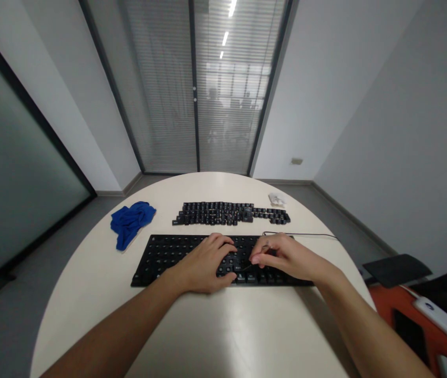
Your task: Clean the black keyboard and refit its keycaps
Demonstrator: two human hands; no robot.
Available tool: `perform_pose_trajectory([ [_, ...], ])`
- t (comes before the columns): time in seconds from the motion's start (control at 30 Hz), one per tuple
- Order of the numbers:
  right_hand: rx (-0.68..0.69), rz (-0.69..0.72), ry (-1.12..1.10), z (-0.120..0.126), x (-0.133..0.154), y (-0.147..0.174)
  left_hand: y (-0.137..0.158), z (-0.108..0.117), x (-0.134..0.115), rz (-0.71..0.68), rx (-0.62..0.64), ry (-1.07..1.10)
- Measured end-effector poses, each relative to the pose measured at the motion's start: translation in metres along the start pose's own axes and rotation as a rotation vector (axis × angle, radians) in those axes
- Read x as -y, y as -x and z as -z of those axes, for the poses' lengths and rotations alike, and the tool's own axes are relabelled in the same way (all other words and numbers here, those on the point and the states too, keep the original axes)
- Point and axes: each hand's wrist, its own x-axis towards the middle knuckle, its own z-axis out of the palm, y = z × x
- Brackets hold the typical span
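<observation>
A black keyboard [156,262] lies in front of me, many of its key positions bare of caps and some caps still on along the front row. My left hand [207,265] rests on its middle, fingers spread and thumb near the front keys. Over the right half, the fingers of my right hand [276,254] pinch a thin, wire-like tool [248,267] whose tip reaches down to the keys. Behind the keyboard, loose black keycaps [215,212] stand in rows.
The round white table [223,331] carries a crumpled blue cloth [131,220] at left and a small whitish crumpled item [277,199] at far right. A black cable [305,234] runs off rightward. An orange surface [388,302] with a phone-like dark slab [410,333] stands lower right.
</observation>
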Motion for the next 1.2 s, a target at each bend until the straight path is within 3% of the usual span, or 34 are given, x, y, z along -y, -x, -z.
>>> perform_pose_trajectory([
  [0.97, -0.049, 0.23, 0.21, -0.008, 0.0, -0.009, 0.0, -0.001, 0.001, 0.01, 0.014, 0.019],
  [1.2, -0.055, 0.132, 0.073, -0.011, -0.007, -0.01, 0.001, -0.002, 0.001, 0.007, 0.007, 0.012],
])
